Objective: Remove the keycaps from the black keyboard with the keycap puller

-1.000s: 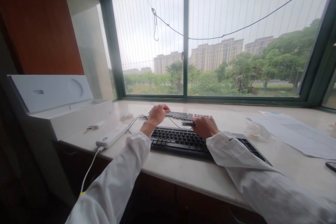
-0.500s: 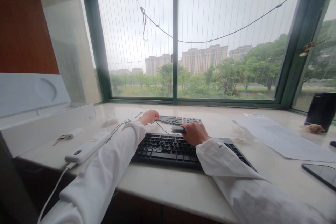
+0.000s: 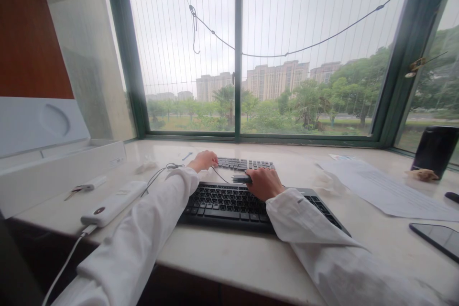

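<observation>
A black keyboard [image 3: 229, 203] lies at the front of the pale counter. Over its rear edge, my right hand [image 3: 264, 183] is closed around a small dark brush-like object [image 3: 242, 179], which points left; its exact kind is unclear. Behind the keyboard lie rows of grey keys [image 3: 245, 164], perhaps loose keycaps. My left hand [image 3: 205, 160] is at the left end of these rows with its fingers closed together. What its fingertips hold, if anything, is hidden. A thin dark cable [image 3: 220, 174] runs from near the left hand toward the keyboard.
On the left are a white power bank [image 3: 113, 203], a key with a white tag [image 3: 93, 183] and an open white box [image 3: 64, 179]. Paper sheets [image 3: 380, 189], a phone [image 3: 438, 239] and a black upright object [image 3: 434, 152] stand or lie right. A window [image 3: 236, 139] bounds the back.
The view has shifted slightly. My left hand stays at the left end of the key rows, and my right hand still grips the dark object over the keyboard, barely moved.
</observation>
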`<state>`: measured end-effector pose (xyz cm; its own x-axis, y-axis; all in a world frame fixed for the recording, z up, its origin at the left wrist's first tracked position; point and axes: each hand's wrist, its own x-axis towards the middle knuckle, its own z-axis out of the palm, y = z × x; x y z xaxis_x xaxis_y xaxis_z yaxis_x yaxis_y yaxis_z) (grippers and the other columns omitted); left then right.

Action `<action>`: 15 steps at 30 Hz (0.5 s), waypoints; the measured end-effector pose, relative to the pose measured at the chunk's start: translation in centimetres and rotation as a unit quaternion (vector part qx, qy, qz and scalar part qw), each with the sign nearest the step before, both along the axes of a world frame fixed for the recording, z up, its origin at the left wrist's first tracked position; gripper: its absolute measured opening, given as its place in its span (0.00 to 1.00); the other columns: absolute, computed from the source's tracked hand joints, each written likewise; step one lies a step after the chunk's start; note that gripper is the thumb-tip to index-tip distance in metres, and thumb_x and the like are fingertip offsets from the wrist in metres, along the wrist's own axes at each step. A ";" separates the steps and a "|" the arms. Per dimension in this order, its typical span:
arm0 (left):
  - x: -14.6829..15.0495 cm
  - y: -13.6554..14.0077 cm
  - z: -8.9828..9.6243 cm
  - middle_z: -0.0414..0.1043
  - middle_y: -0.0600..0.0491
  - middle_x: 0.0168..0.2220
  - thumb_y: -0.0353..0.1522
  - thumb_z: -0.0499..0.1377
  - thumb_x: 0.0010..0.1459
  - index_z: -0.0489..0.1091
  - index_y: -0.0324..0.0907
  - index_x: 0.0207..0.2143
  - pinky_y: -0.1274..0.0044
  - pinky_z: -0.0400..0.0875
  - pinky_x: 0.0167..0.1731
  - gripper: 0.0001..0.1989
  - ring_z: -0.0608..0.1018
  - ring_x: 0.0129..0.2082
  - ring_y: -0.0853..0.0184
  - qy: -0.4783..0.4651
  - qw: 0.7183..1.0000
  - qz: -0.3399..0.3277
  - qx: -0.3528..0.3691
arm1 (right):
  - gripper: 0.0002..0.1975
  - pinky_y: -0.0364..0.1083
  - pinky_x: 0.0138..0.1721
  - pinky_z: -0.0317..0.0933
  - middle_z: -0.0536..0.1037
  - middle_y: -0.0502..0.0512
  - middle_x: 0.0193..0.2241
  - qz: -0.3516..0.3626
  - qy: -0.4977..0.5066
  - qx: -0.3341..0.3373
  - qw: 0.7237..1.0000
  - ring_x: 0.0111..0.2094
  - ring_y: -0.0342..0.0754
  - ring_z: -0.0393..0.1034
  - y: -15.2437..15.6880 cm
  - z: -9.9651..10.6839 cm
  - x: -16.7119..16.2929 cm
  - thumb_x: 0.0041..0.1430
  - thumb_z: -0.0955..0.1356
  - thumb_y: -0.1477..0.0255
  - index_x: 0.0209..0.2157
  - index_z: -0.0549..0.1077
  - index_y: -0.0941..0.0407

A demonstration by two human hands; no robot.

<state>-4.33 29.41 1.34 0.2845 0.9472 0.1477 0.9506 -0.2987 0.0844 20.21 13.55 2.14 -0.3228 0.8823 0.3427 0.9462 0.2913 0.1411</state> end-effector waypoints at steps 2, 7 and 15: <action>-0.1 -0.3 0.3 0.78 0.57 0.35 0.40 0.60 0.51 0.77 0.48 0.34 0.81 0.68 0.32 0.10 0.76 0.22 0.74 0.003 1.000 -0.001 0.009 | 0.11 0.48 0.37 0.60 0.79 0.59 0.33 0.001 0.003 -0.003 1.000 0.36 0.53 0.74 0.0 0.0 0.0 0.57 0.61 0.70 0.35 0.74 0.55; 0.0 -1.1 0.9 0.77 0.55 0.39 0.38 0.60 0.53 0.77 0.50 0.35 0.78 0.67 0.39 0.08 0.77 0.38 0.65 0.016 0.998 -0.016 0.051 | 0.11 0.47 0.36 0.60 0.79 0.59 0.32 0.006 0.013 -0.001 1.000 0.35 0.53 0.74 0.0 0.1 0.0 0.56 0.61 0.71 0.35 0.74 0.55; 1.0 -1.6 0.8 0.75 0.51 0.43 0.36 0.54 0.58 0.76 0.50 0.40 0.76 0.65 0.39 0.11 0.76 0.41 0.63 0.042 0.996 -0.047 0.060 | 0.12 0.47 0.37 0.60 0.79 0.59 0.33 -0.002 0.013 -0.004 1.000 0.36 0.53 0.74 -0.1 0.2 0.0 0.57 0.61 0.70 0.35 0.75 0.55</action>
<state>-3.29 27.84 2.13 0.3880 0.8923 0.2307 0.9199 -0.3905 -0.0367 20.25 13.45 2.39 -0.3109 0.8863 0.3433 0.9504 0.2891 0.1145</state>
